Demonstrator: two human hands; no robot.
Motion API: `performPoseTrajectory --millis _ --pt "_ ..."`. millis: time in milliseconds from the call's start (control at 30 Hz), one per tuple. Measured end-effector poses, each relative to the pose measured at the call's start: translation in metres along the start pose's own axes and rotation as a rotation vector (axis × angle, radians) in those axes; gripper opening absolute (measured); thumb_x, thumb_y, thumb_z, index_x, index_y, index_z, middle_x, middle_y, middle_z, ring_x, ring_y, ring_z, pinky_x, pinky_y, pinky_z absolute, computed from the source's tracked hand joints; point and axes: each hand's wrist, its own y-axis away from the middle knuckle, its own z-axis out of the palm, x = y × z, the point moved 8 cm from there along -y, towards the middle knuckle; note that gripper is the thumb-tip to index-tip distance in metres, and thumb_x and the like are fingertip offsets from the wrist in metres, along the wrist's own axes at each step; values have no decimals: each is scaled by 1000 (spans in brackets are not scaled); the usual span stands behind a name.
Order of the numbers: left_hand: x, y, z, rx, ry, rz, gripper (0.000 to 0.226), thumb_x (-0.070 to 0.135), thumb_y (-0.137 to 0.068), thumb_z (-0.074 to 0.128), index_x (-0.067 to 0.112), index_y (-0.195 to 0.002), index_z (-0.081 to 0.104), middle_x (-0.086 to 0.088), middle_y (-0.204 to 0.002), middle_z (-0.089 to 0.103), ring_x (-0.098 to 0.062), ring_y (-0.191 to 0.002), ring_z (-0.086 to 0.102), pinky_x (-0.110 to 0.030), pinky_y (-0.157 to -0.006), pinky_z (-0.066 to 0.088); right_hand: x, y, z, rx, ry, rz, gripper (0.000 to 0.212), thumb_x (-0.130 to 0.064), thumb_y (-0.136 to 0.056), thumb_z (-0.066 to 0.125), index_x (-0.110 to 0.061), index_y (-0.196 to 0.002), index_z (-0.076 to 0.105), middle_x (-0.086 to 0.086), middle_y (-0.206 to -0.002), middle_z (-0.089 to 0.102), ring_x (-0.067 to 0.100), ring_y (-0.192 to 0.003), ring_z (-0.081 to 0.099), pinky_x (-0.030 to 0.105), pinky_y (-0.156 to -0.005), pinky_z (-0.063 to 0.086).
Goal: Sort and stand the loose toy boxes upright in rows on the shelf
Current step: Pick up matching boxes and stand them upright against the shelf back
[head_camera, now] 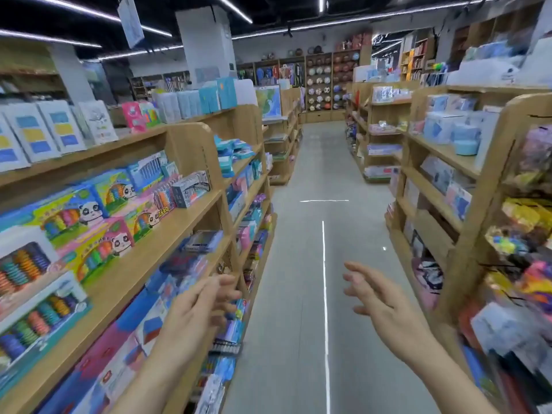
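Note:
I stand in a shop aisle with a wooden shelf unit (140, 258) on my left. Colourful toy boxes with panda pictures (89, 210) lie tilted in rows on its middle shelf, and a grey box (191, 189) sits at the far end of that row. Lower shelves hold blue and pink boxes (140, 321). My left hand (197, 312) is raised in front of the lower shelf, fingers relaxed and holding nothing. My right hand (379, 303) hovers over the aisle floor, fingers spread and empty.
A second wooden shelf unit (478, 204) with bagged toys lines the right side. The grey aisle floor (316, 180) runs ahead to a back wall of balls (322, 82). White packs (44, 130) stand on the left unit's top shelf.

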Motion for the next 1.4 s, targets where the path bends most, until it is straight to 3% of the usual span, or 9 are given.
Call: performPoseTrajectory --millis 100,200,367,533,733,867,1000,1167,1400 --pt "1 -53 22 24 -49 43 42 30 -96 42 6 -78 72 -11 -68 68 -21 -61 57 -33 -60 43 23 -65 -27 133 -136 28 17 -16 -95 52 -21 -102 67 4 -94 71 8 -74 66 21 -65 54" --pt "3 -128 60 65 -193 95 35 25 -96 48 16 -71 70 -6 -57 59 -13 -51 48 -27 -53 37 44 -156 -47 95 -116 50 19 -7 -95 52 -15 -98 69 5 -82 71 10 -65 65 20 -60 52" --pt "12 -237 108 115 -367 180 26 7 -90 59 31 -89 69 15 -82 69 -8 -71 64 -25 -70 51 51 -302 -59 7 -118 40 17 -8 -93 55 -15 -95 70 7 -80 69 9 -63 62 21 -62 48" --pt "12 -343 134 139 -584 242 28 9 -89 60 37 -90 67 25 -93 64 4 -90 59 -19 -76 48 59 -427 -36 -112 -10 -28 13 -19 -87 66 -24 -99 66 -1 -92 63 11 -85 60 13 -72 45" --pt "-14 -484 145 64 -811 267 18 19 -92 56 28 -100 68 20 -98 62 1 -97 55 -27 -88 48 74 -552 23 -259 389 -261 56 -40 -82 67 -36 -132 42 -16 -127 39 -5 -118 32 18 -100 28" --pt "-32 -574 129 86 -931 222 23 20 -91 53 31 -107 66 17 -103 63 -2 -98 55 -27 -86 49 82 -632 67 -330 616 -357 68 -45 -85 61 -34 -143 27 -13 -142 27 2 -131 23 16 -103 25" --pt "-38 -652 119 92 -1031 231 34 7 -87 50 28 -108 66 14 -106 59 -6 -105 49 -24 -89 44 83 -709 92 -304 694 -452 60 -37 -91 55 -34 -143 27 -14 -139 31 6 -127 35 14 -93 32" --pt "-53 -744 108 144 -1080 211 31 3 -82 51 28 -92 65 18 -97 54 -4 -97 43 -29 -80 47 105 -812 117 -303 391 -390 43 -24 -91 58 -34 -131 47 -19 -122 50 4 -110 53 22 -89 45" --pt "-78 -866 129 319 -926 117 22 12 -91 55 29 -96 70 23 -91 62 1 -88 57 -21 -79 47 168 -966 136 -446 -377 267 16 -18 -95 56 -18 -107 66 11 -100 71 20 -82 71 39 -79 56"
